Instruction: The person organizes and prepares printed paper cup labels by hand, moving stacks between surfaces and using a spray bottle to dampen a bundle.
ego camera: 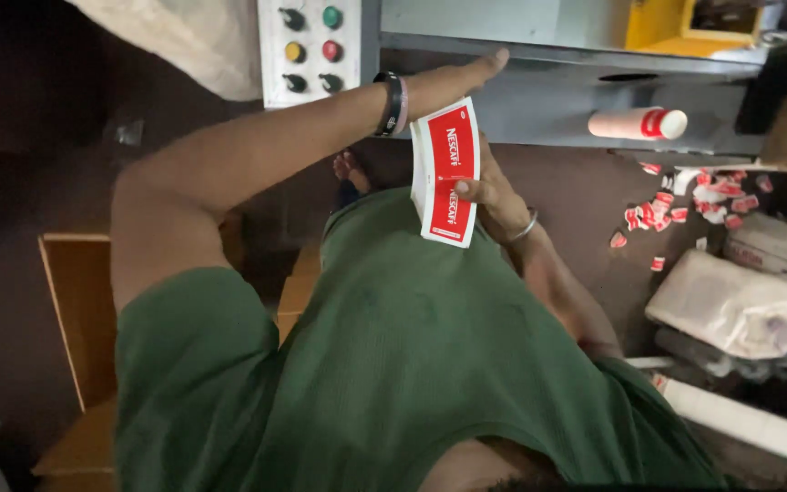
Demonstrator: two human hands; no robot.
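Note:
My right hand (500,199), with a metal bangle on its wrist, grips a stack of flat red-and-white sachets (448,173) from its right side, thumb on the front face. The stack stands upright in front of my green shirt. My left hand (455,77) is stretched out flat above it, fingers straight, its edge resting on the top of the stack. A dark band and a pale band sit on the left wrist.
A white control panel (309,47) with coloured push buttons is mounted on a grey machine (548,100) ahead, with a yellow part (676,27) on top. A white-and-red roll (639,123) lies on it. Loose red sachets (685,208) and white bags (740,305) lie right; a cardboard box (75,310) stands left.

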